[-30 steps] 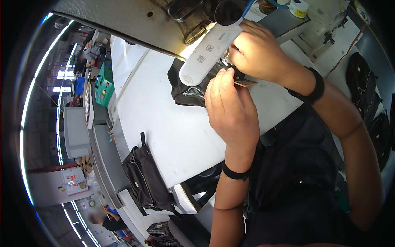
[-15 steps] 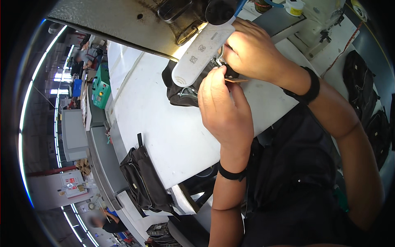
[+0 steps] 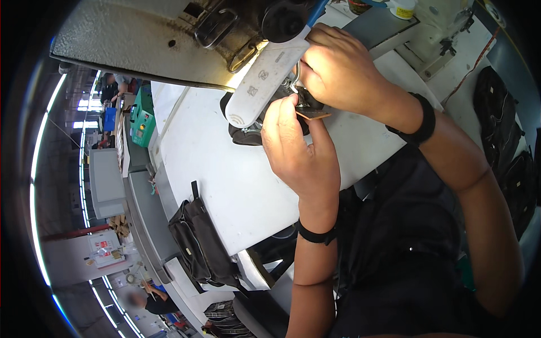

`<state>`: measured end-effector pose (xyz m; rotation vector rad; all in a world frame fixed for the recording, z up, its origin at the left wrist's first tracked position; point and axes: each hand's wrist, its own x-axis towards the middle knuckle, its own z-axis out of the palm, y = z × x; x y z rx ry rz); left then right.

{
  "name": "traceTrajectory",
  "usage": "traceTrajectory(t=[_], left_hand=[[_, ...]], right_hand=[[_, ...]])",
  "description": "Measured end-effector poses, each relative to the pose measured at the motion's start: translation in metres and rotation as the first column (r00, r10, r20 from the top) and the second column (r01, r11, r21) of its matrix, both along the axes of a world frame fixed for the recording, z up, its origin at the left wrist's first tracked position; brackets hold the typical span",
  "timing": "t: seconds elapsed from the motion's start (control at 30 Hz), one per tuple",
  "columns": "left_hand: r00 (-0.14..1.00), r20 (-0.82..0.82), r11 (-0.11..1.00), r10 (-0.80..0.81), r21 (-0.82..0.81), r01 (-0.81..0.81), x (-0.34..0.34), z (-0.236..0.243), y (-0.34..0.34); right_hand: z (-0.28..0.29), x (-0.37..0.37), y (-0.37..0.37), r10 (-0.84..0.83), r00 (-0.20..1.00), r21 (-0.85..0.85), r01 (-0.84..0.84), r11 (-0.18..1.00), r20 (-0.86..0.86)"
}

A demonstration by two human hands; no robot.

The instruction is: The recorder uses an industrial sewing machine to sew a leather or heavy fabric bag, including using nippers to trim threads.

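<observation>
My left hand is closed, fingertips pressed on the black bag beside a small tan patch under the sewing machine head. My right hand has curled fingers at the bag just right of the metal presser parts; its fingertips are partly hidden behind the machine. A long pale lamp bar hangs over the bag, covering part of it and its metal zipper.
A white worktable carries another black bag at its near-left edge. More black bags lie far right. A small white container stands at top. Two other people work at left, beyond a green case.
Both my hands have shifted somewhat left in the picture, along with the bag and machine parts; my left fingers remain pressed at the bag. The view has shifted slightly.
</observation>
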<state>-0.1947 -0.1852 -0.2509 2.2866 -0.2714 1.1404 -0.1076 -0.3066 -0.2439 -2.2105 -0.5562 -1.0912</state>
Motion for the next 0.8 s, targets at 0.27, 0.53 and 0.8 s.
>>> traceTrajectory(t=[0.27,0.53,0.8], left_hand=[[0.999,-0.021,0.999,-0.039,0.008,0.039,0.0012,0.0031,0.0008],[0.998,-0.032,0.996,-0.05,-0.069,0.047,0.0006,0.002,-0.0001],[0.999,-0.015,0.997,-0.049,-0.052,0.048,-0.0007,-0.0039,0.001]], right_hand=[[0.0012,0.0013,0.003,-0.035,0.999,0.012,0.034,0.999,0.022],[0.0014,0.0031,0.003,-0.001,0.999,0.051,-0.002,0.999,0.048],[-0.0003,0.002,0.0025,-0.016,0.993,0.059,0.009,0.998,0.117]])
